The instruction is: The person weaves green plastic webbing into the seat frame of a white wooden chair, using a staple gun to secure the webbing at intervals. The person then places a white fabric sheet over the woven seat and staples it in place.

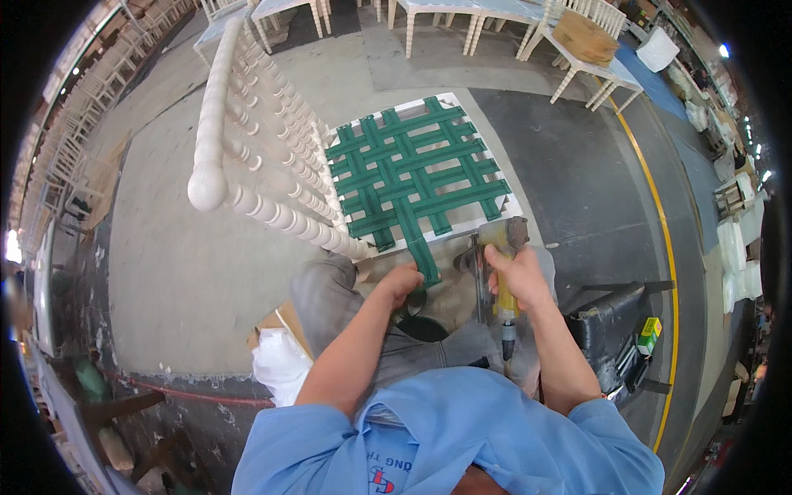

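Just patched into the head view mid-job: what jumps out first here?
The green woven straps across the white chair seat frame at centre stand out most. Just below, the left hand pulls one strap end toward the person while the right hand grips a yellow staple gun at the seat's near edge. The chair's cream beaded back lies to the left.

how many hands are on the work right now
2. The left hand grips the end of a green webbing strap; the right hand holds a yellow staple gun beside it.
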### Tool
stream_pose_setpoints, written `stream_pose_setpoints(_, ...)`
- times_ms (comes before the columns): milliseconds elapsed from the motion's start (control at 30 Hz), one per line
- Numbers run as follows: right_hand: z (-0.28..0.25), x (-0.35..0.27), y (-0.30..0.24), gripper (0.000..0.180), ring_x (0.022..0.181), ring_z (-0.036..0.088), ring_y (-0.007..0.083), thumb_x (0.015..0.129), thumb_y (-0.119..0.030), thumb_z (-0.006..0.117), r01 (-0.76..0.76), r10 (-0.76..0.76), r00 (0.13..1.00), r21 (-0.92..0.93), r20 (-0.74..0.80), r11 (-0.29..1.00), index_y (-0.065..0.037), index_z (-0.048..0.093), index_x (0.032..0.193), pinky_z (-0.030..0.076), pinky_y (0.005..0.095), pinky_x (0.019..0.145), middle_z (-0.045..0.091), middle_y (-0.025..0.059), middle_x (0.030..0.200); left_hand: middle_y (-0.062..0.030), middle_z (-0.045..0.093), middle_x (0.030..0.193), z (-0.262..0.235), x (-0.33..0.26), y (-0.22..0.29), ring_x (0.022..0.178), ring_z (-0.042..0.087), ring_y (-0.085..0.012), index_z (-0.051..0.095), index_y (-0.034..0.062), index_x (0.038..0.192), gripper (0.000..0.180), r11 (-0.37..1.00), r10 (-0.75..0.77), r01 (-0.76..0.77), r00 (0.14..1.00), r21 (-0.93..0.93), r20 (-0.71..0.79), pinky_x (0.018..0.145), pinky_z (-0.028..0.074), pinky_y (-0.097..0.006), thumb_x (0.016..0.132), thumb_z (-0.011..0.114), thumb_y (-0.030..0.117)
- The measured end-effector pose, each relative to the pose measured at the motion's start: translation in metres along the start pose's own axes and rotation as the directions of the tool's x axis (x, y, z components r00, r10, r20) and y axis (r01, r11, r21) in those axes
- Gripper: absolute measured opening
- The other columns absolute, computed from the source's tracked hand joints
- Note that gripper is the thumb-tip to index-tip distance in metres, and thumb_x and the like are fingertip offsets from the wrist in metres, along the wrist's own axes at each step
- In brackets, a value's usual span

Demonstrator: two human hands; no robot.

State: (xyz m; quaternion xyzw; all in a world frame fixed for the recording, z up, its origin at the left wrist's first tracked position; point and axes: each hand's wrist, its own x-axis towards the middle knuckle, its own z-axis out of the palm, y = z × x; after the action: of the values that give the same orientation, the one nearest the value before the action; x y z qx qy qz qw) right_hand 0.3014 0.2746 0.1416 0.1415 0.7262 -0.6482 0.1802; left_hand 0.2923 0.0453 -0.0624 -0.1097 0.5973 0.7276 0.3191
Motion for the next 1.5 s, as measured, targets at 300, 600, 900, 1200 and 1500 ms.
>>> stream_pose_setpoints(300,0.029,0.038,-0.006,0.027,0.054,0.056,0.0107,0.092,-0.028,0.072,-0.109,0.124,0.984,-0.127,0.124,0.986,-0.003,0.063,0.097,0.047,0.0285,0.046,0.061,0.0025,0.076,-0.01,0.074,0.095,-0.023,0.001,0.089,0.086,0.066,-0.0174,0.066,0.0001,0.101,0.025,0.98,0.149,-0.172,0.966,-0.097,-0.211,0.082,0.051,-0.031,0.099,0.052,0.02)
stream_pose_setpoints(600,0.067,0.088,0.012,0.036,0.055,0.056,0.0118,0.09,-0.031,0.074,-0.149,0.191,0.97,-0.252,0.152,0.956,-0.001,0.058,0.103,0.047,0.0283,0.047,0.059,0.0028,0.076,-0.0114,0.074,0.096,-0.035,0.042,0.082,0.086,0.067,-0.017,0.067,-0.0036,0.103,0.029,0.973,0.127,-0.17,0.96,-0.157,-0.25,0.077,0.051,-0.031,0.097,0.049,0.018)
stream_pose_setpoints(900,0.082,0.101,0.02,0.039,0.053,0.057,0.0127,0.09,-0.03,0.074,-0.13,0.188,0.97,-0.326,0.154,0.936,0.002,0.056,0.102,0.047,0.029,0.045,0.059,0.0036,0.073,-0.0107,0.073,0.095,-0.045,0.049,0.073,0.085,0.067,-0.0171,0.068,-0.0047,0.097,0.03,0.959,0.188,-0.228,0.956,-0.167,-0.226,0.081,0.051,-0.03,0.097,0.049,0.018)
stream_pose_setpoints(1200,0.093,0.094,0.012,0.036,0.051,0.056,0.0113,0.091,-0.028,0.073,-0.104,0.172,0.974,-0.38,0.149,0.919,0.002,0.06,0.107,0.046,0.0284,0.044,0.061,0.0032,0.074,-0.0087,0.071,0.087,-0.045,0.05,0.073,0.08,0.064,-0.017,0.068,-0.0045,0.092,0.03,0.955,0.163,-0.219,0.951,-0.199,-0.264,0.076,0.048,-0.032,0.095,0.051,0.02)
stream_pose_setpoints(1500,0.101,0.092,0.021,0.035,0.05,0.055,0.0106,0.091,-0.027,0.073,-0.1,0.188,0.964,-0.395,0.19,0.913,0.001,0.062,0.109,0.047,0.0276,0.044,0.062,0.003,0.074,-0.0043,0.064,0.087,-0.043,0.04,0.083,0.081,0.055,-0.0155,0.067,-0.0027,0.098,0.032,0.984,0.093,-0.136,0.942,-0.111,-0.322,0.075,0.044,-0.033,0.094,0.056,0.026)
